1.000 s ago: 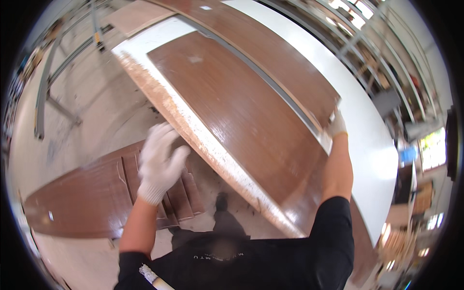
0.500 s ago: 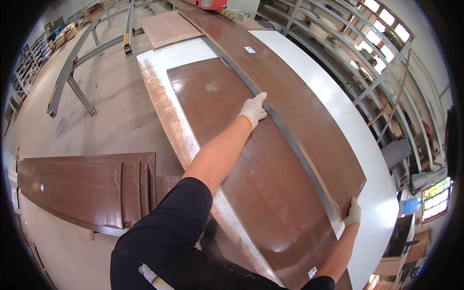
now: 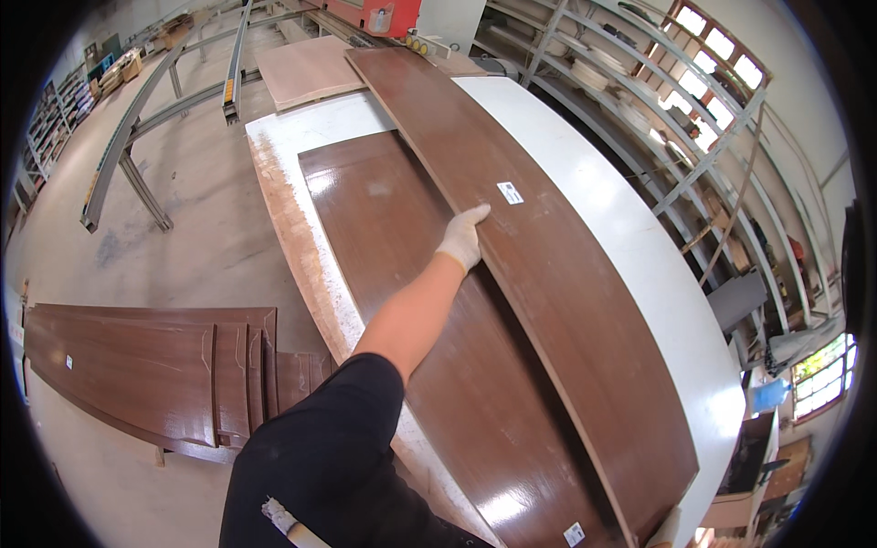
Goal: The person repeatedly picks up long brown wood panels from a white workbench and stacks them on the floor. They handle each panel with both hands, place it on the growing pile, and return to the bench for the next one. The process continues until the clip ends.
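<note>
Item: long brown panel (image 3: 557,301), running from 12 to 5 o'clock across the white table (image 3: 639,265). Left hand (image 3: 464,239), gloved, now closed over its near edge at centre, where half a second ago it lay flatter. Right hand (image 3: 665,532) at 5 o'clock, grip cannot be told. Panel has swung further onto the table, beside the wider brown board (image 3: 411,301). Stacked panels (image 3: 146,374) at 9 o'clock.

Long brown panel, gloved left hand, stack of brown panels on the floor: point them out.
long brown panel (image 3: 585,301), head view, mid face.
left hand (image 3: 461,239), head view, glove back.
stack of brown panels (image 3: 137,370), head view, top panel's face.
</note>
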The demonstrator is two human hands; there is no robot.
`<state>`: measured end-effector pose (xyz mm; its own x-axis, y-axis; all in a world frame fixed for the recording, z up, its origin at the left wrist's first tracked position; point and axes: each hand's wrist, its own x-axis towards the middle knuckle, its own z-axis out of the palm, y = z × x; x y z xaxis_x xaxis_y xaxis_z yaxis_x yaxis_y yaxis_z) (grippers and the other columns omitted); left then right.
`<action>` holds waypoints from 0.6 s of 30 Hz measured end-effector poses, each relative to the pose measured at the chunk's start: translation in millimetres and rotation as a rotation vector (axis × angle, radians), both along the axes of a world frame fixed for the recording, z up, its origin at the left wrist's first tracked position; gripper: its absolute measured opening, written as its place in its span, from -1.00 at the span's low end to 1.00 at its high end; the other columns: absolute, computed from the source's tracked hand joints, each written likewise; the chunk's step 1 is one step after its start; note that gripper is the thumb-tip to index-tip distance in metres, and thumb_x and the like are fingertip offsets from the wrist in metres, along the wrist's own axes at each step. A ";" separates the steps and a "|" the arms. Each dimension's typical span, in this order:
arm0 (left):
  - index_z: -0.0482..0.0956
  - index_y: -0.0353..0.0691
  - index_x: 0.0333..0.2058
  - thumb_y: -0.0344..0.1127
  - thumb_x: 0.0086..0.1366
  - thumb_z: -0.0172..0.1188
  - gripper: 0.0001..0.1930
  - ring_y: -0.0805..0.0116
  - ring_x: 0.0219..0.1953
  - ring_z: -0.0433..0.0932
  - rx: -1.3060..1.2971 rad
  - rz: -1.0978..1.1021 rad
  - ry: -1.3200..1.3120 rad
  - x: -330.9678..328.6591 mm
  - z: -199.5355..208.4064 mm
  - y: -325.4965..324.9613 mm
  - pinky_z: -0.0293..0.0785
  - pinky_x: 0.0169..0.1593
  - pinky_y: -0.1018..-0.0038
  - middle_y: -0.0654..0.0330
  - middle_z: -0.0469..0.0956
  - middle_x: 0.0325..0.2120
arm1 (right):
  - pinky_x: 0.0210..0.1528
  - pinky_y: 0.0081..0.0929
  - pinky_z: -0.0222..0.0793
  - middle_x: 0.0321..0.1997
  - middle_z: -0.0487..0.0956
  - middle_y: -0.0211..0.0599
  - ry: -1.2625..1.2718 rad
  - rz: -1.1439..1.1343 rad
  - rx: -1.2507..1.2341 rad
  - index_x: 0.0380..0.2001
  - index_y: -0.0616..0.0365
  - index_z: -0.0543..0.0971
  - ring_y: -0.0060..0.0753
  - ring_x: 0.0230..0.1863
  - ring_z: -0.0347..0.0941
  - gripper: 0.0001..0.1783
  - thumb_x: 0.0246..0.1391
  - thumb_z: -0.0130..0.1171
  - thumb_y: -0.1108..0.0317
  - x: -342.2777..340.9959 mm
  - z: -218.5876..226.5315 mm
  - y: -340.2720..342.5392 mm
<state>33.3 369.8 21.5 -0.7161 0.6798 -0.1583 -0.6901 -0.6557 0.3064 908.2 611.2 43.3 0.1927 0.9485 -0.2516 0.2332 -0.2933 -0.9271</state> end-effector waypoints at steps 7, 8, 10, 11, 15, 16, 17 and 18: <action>0.62 -0.39 0.10 -0.39 0.41 0.20 -0.67 0.00 0.07 0.68 -0.184 0.096 0.022 124.1 29.9 -87.8 0.62 0.20 0.13 -0.03 0.70 0.01 | -0.08 -0.19 0.54 -0.13 0.67 -0.14 -0.255 -0.209 0.009 -0.01 0.37 0.66 -0.16 -0.15 0.59 -0.41 0.49 0.00 -0.04 27.4 71.8 -166.6; 0.64 -0.38 0.06 -0.41 0.39 0.21 -0.69 0.01 0.05 0.70 -0.133 0.122 -0.019 141.3 35.4 -105.7 0.64 0.18 0.14 -0.02 0.72 -0.03 | -0.11 -0.18 0.56 -0.14 0.67 -0.13 -0.269 -0.224 0.009 -0.01 0.39 0.66 -0.15 -0.16 0.59 -0.40 0.50 -0.02 -0.04 30.9 79.1 -182.1; 0.63 -0.39 0.03 -0.45 0.36 0.24 -0.71 0.02 0.01 0.71 -0.181 0.127 -0.106 169.8 44.1 -146.2 0.69 0.12 0.14 -0.04 0.71 -0.05 | -0.16 -0.17 0.57 -0.19 0.68 -0.15 -0.301 -0.216 -0.017 -0.07 0.40 0.68 -0.14 -0.22 0.60 -0.40 0.51 -0.03 -0.03 40.3 89.9 -204.8; 0.63 -0.40 0.02 -0.45 0.36 0.23 -0.71 0.03 -0.01 0.71 -0.195 0.146 -0.098 179.6 48.4 -163.3 0.70 0.10 0.14 -0.04 0.71 -0.06 | -0.13 -0.12 0.57 -0.18 0.69 -0.15 -0.321 0.134 0.207 -0.07 0.38 0.69 -0.10 -0.20 0.60 -0.39 0.51 -0.02 -0.06 44.8 93.7 -212.4; 0.63 -0.42 -0.01 -0.44 0.38 0.21 -0.74 0.05 -0.08 0.73 -0.192 0.230 -0.062 197.1 63.5 -228.0 0.71 0.07 0.15 -0.02 0.72 -0.12 | -0.05 -0.04 0.57 -0.07 0.69 -0.08 -0.524 -0.130 -0.055 0.02 0.38 0.69 -0.06 -0.10 0.60 -0.35 0.52 -0.01 -0.09 49.9 97.3 -223.0; 0.63 -0.43 -0.01 -0.44 0.38 0.21 -0.74 0.06 -0.09 0.73 -0.134 0.244 -0.044 197.9 68.5 -242.4 0.71 0.06 0.15 -0.01 0.72 -0.13 | -0.03 -0.05 0.57 -0.04 0.69 -0.07 -0.526 -0.106 -0.009 0.06 0.40 0.67 -0.06 -0.08 0.60 -0.34 0.52 -0.01 -0.10 46.9 95.7 -221.8; 0.63 -0.43 -0.02 -0.44 0.39 0.21 -0.75 0.07 -0.09 0.73 -0.084 0.259 -0.030 200.9 73.7 -258.2 0.71 0.05 0.15 -0.01 0.72 -0.14 | -0.01 -0.06 0.57 -0.01 0.68 -0.05 -0.530 -0.077 0.034 0.10 0.41 0.66 -0.07 -0.05 0.59 -0.32 0.53 -0.02 -0.11 41.6 93.9 -219.6; 0.63 -0.43 -0.03 -0.43 0.39 0.22 -0.76 0.08 -0.10 0.73 -0.067 0.274 -0.056 207.5 78.6 -275.3 0.72 0.05 0.15 0.00 0.72 -0.15 | 0.02 -0.08 0.56 0.01 0.67 -0.03 -0.444 -0.028 0.068 0.14 0.43 0.63 -0.07 -0.03 0.59 -0.32 0.54 -0.03 -0.10 34.0 91.7 -216.4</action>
